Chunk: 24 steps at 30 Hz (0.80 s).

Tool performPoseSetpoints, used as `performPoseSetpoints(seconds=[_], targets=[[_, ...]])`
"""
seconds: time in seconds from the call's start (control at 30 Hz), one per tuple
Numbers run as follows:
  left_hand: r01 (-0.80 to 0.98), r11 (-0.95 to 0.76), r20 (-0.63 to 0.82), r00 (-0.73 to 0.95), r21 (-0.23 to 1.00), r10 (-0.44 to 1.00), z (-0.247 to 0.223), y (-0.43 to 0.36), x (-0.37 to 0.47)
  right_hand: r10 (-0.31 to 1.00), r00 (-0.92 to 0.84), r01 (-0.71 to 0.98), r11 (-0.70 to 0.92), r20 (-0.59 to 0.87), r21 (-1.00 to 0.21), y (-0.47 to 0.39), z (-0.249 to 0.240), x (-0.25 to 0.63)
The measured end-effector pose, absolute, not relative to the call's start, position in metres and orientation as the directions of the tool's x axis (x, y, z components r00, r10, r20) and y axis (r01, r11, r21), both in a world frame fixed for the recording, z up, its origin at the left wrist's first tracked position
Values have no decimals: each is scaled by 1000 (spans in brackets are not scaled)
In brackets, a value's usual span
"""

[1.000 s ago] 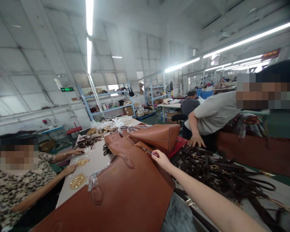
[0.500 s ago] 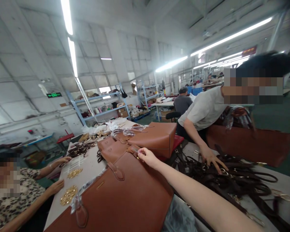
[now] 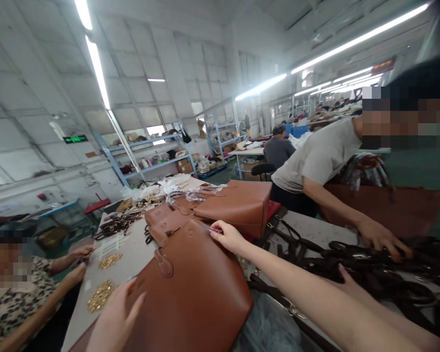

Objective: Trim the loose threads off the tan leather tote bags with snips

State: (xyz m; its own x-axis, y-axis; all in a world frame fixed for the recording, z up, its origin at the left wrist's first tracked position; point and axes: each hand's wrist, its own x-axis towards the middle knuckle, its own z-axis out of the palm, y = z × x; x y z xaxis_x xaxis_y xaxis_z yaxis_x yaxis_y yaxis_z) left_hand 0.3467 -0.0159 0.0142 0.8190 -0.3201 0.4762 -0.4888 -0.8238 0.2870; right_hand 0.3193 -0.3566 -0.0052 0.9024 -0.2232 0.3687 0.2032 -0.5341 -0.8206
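Brown leather tote bag (image 3: 194, 288) is lying on the tabletop (image 3: 132, 254); right hand (image 3: 227, 237) is pinching its top edge, left hand (image 3: 113, 318) is resting flat, open, against its side.

Right hand (image 3: 227, 236) outstretched, fingers pinched, left hand (image 3: 113, 318) open, palm down
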Motion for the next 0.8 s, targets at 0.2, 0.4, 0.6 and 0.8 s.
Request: performPoseSetpoints(seconds=[0.2,0.4,0.6,0.8], targets=[[-535,-820,330,826,203,-457,41,-145,405,-116,920,162,-755,373,-635,-337,12,327],[-447,-832,211,894,330,-396,22,-160,448,-62,932,104,-899,358,-425,-328,18,347],[-393,-762,155,917,514,-368,10,-161,456,37,933,150,-943,357,-296,-318,21,368],[-375,-712,196,926,594,-323,3,-160,457,65,935,159,-956,350,-246,-309,24,381]])
